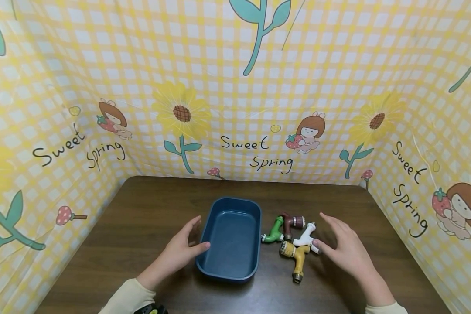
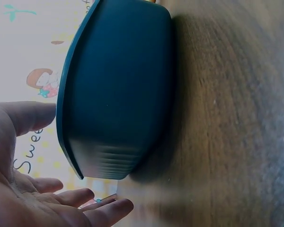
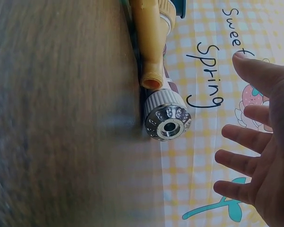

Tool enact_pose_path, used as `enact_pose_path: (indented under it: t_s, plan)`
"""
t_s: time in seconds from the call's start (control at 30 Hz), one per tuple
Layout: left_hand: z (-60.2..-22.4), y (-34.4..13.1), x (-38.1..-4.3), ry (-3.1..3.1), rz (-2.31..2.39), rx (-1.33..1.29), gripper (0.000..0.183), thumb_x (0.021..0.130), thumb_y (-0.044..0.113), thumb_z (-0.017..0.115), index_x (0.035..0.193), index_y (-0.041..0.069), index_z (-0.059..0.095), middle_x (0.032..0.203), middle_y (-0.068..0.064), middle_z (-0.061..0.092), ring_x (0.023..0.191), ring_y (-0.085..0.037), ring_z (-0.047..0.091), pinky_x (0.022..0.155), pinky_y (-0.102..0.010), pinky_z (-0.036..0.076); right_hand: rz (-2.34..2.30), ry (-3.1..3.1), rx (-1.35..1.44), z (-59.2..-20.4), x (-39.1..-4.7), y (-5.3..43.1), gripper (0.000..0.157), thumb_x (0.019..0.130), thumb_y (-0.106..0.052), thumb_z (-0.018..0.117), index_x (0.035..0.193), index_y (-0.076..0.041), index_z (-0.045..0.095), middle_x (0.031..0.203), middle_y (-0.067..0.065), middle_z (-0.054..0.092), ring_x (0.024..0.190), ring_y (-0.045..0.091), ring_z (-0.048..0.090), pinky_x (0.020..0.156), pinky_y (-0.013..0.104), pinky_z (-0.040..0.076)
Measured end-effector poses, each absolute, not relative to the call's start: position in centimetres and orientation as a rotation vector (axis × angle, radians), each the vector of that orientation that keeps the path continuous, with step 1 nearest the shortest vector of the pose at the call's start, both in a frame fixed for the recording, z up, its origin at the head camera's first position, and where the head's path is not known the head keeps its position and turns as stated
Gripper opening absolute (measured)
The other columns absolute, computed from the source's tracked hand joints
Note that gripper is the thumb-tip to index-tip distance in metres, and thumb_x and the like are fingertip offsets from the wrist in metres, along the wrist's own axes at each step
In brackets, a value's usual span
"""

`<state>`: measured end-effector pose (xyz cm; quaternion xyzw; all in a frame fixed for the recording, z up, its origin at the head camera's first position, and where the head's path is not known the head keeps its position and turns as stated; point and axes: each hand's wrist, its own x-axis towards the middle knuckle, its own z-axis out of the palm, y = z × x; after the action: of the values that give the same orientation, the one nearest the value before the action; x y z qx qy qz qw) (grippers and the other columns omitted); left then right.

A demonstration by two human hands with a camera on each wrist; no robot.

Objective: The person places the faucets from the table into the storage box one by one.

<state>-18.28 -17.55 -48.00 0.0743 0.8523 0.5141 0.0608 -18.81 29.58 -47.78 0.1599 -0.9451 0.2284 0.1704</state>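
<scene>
Yellow-checked cloth printed with sunflowers and "Sweet Spring" walls in a dark brown wooden table [image 1: 141, 209] on three sides. Near the middle of the table sits a deep blue rectangular plastic tray [image 1: 233, 237], nothing lying inside it. Just beside its right rim is a cluster of four plastic hose nozzles: a green nozzle [image 1: 274, 230], a maroon nozzle with a silver head [image 1: 291, 222], a white nozzle [image 1: 305, 237] and a yellow nozzle [image 1: 296, 257], so tangled that which ones touch is hard to tell. The left hand [image 1: 180, 250] lies open at the tray's left wall, thumb close to the near corner; whether it touches is unclear. The right hand [image 1: 345, 246] hovers with fingers spread, fingertips near the white nozzle, gripping nothing. The right wrist view shows only the yellow nozzle's end and the silver head, blurred; sleeves are cut off by the bottom edge.
</scene>
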Motion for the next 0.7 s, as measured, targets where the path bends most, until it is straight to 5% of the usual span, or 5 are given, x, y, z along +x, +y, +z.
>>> enact_pose_path:
  t_s: [0.7]
  plan:
    - [-48.6,-16.87,-18.47,2.544,1.62,0.143,0.079,0.091,0.014,0.077,0.157,0.002,0.035,0.155,-0.023,0.045,0.138,-0.041,0.051,0.102,-0.049,0.053,0.789,-2.749,0.385,-48.28,-18.77,29.44,0.075,0.087,-0.04,0.08,0.15,-0.013,0.05,0.143,0.016,0.059,0.133,0.042,0.051,0.103,0.065,0.042]
